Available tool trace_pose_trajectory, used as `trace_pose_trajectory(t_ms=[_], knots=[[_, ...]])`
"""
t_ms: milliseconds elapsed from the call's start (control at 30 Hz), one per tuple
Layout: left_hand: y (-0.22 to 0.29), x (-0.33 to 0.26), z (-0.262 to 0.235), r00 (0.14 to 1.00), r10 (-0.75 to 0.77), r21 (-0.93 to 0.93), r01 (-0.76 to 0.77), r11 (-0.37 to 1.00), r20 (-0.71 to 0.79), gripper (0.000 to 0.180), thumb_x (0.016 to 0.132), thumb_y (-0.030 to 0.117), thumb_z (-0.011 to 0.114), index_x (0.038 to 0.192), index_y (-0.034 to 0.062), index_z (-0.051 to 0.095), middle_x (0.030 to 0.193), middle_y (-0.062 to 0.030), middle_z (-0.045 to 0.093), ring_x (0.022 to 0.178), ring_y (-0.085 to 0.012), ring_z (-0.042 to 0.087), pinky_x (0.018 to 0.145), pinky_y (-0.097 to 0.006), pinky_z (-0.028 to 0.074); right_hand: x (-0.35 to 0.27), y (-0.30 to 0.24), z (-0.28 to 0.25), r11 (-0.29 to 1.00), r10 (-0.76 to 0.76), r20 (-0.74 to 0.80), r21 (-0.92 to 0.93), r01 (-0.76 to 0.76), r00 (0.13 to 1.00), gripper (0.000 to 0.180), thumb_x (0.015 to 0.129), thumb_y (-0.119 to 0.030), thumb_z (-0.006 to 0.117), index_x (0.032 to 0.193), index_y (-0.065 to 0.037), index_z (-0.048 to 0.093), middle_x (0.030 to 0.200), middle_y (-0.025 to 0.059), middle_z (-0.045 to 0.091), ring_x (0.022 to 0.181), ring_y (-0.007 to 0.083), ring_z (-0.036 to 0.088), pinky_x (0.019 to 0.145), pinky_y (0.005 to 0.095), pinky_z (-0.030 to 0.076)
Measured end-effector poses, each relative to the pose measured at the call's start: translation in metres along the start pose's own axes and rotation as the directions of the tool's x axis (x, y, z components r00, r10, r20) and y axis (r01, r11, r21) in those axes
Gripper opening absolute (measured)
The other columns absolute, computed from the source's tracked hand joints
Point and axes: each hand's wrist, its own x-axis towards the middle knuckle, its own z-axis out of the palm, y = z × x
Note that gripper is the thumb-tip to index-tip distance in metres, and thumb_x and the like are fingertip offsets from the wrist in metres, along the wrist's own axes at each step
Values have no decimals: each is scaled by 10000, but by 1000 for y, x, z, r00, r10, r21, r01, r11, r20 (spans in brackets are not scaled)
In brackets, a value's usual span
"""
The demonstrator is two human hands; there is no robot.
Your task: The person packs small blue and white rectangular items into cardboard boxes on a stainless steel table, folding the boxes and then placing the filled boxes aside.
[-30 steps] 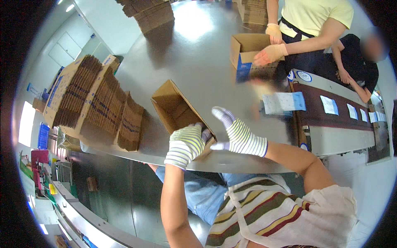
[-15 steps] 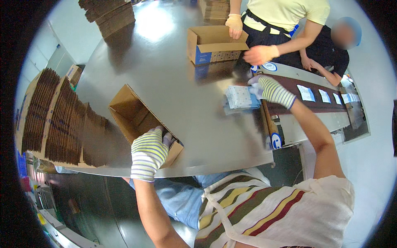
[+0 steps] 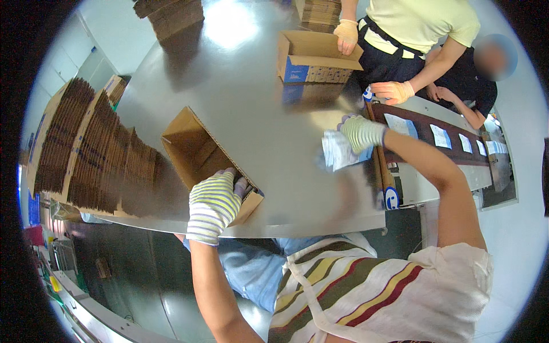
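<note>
Brown carton (image 3: 197, 151), open-topped, sits angled left of blue-and-white packets (image 3: 336, 152), apparently stacked.

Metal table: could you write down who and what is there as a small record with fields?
Left hand: gloved, partly inside open carton
Right hand: gloved, on blue-and-white packets; grip unclear
Table's left: stacks of flattened cardboard
Table's right: dark belt carrying more packets
Co-worker: one gloved hand on another carton

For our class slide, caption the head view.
Gloved left hand in an open carton, gloved right hand at pale packets.
</note>
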Motion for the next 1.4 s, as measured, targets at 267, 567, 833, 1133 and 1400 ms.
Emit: trace_pose_trajectory(t_ms=[267, 567, 833, 1133, 1400], knots=[[3, 0, -2, 999, 35, -39, -34, 999, 20, 388, 867, 337, 481, 977, -11, 610, 958, -218, 633, 872, -355, 617, 747, -426, 497, -24, -106, -7, 771, 70, -826, 400, 495, 559, 304, 792, -178, 577, 1076, -87, 518, 1106, 93, 568, 1091, 259, 524, 974, 442, 395], [-3, 9, 16, 999, 29, -16, -29, 999, 23, 378, 850, 362, 487, 982, 41, 635, 1020, -187, 632, 968, -335, 585, 840, -420, 451, 67, -154, -172, 705, -152, -982, -30, 708, 109, 261, 854, -245, 571, 1106, -217, 633, 1130, 35, 615, 1074, 229, 559, 949, 351, 427], [5, -7, 13, 995, 97, -54, -97, 994, -2, 319, 859, 301, 482, 856, 24, 640, 702, -192, 631, 658, -356, 608, 648, -440, 477, 136, -165, -133, 638, -45, -726, 508, 579, 686, 628, 725, -473, 651, 1157, -25, 565, 1082, 177, 618, 1081, 288, 545, 1018, 441, 330], [-15, 47, -47, 905, -18, -92, -23, 995, -426, 234, 866, 231, 502, 975, 56, 612, 832, -186, 636, 808, -369, 606, 713, -435, 479, 86, -160, -174, 959, -199, -404, 108, 263, 893, 951, 565, -564, 747, 1278, -1, 465, 1288, 182, 486, 1268, 331, 366, 1099, 486, 167], [-62, 93, 34, 907, -68, 117, 21, 993, 416, 279, 837, 233, 503, 963, 54, 676, 1014, -191, 636, 955, -328, 615, 818, -401, 489, -14, -207, -157, 816, -218, -782, 183, 549, 584, 482, 699, -391, 650, 1035, -57, 562, 948, 118, 584, 950, 296, 549, 907, 437, 402]])
